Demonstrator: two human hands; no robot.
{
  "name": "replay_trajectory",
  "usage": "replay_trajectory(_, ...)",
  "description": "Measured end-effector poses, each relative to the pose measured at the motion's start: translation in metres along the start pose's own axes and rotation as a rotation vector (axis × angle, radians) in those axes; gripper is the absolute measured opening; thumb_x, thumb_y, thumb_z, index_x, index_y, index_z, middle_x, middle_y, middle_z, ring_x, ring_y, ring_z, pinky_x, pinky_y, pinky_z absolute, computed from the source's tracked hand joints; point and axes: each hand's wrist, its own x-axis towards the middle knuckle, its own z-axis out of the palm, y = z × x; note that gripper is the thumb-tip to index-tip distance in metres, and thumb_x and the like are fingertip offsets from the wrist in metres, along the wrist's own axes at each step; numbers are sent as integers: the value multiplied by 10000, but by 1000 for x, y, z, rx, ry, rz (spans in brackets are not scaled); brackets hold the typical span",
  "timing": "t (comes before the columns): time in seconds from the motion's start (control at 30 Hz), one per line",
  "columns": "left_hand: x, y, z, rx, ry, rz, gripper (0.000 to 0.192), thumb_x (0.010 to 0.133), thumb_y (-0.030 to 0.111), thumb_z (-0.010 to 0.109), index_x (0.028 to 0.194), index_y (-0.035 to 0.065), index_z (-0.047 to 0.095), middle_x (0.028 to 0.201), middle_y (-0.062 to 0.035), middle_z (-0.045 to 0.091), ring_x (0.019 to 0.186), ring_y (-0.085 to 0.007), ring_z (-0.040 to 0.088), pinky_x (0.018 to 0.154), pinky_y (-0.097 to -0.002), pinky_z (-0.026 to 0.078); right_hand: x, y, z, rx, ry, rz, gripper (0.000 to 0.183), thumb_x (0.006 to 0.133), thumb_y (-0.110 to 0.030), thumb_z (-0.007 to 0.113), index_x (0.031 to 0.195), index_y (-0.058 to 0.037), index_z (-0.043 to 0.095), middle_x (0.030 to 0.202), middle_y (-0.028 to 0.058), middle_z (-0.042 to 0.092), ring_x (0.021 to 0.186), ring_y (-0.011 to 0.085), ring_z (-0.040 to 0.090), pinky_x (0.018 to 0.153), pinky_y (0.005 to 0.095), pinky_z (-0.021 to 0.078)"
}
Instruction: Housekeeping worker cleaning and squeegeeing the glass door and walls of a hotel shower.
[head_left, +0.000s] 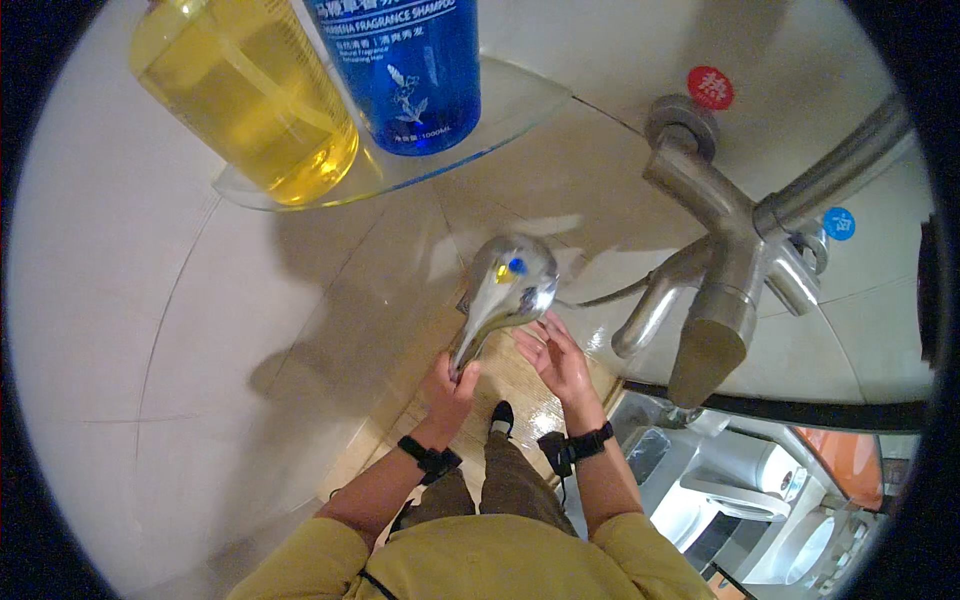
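A chrome handheld shower head (525, 259) is in the middle of the view, its shiny rounded back turned up toward me. My left hand (448, 397) grips it by the handle, thumb along the near end. Just below and to the right of the head, my right hand (562, 367) is held palm up with the fingers spread and nothing in it. Its fingertips are close to the head's lower rim; I cannot tell whether they touch. The spray face is hidden from me. A thin hose (616, 298) shows between the head and the wall mixer tap (731, 251).
Above, a glass corner shelf (517, 105) carries a yellow bottle (255, 97) and a blue shampoo bottle (420, 82). The metal mixer juts out at right, between red (710, 88) and blue (839, 223) stickers. Wet-looking floor tiles (547, 420) lie below; a toilet (694, 510) stands lower right.
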Motion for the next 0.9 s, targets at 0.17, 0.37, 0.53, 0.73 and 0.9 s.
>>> replay_trajectory(0.17, -15, -32, -27, 12, 49, -85, 388, 862, 389, 669, 814, 28, 536, 571, -78, 477, 515, -203, 464, 492, -354, 385, 68, 24, 22, 350, -499, 178, 204, 946, -160, 513, 1107, -57, 586, 1128, 102, 642, 1067, 238, 608, 933, 393, 494)
replay_trajectory(0.37, -6, -54, -57, 83, 330, -154, 380, 892, 380, 639, 810, 27, 525, 569, -61, 417, 525, -190, 376, 487, -360, 326, 79, 50, 53, 457, -253, 263, 260, 851, -222, 571, 1046, -60, 629, 1057, 95, 644, 1047, 260, 568, 960, 395, 436)
replay_trajectory(0.53, -4, -57, -73, 80, 422, -162, 366, 891, 352, 643, 801, 24, 508, 595, -79, 403, 550, -199, 375, 500, -353, 322, 77, 45, 66, 618, -624, 360, 360, 786, -337, 529, 1009, -68, 613, 1021, 101, 626, 1034, 276, 538, 940, 407, 391)
replay_trajectory(0.73, -9, -52, -78, 94, 399, -188, 351, 865, 326, 672, 805, 24, 502, 601, -85, 420, 553, -208, 391, 510, -357, 342, 82, 40, 76, 435, -593, 325, 232, 751, -296, 530, 870, -96, 533, 850, 36, 516, 890, 215, 461, 837, 363, 370)
replay_trajectory(0.9, -10, -45, -81, 98, 342, -157, 333, 837, 309, 697, 835, 24, 525, 597, -90, 447, 542, -220, 419, 513, -360, 363, 89, 49, 82, 481, -654, 363, 164, 743, -233, 537, 839, -104, 505, 778, 22, 457, 790, 184, 425, 779, 328, 366)
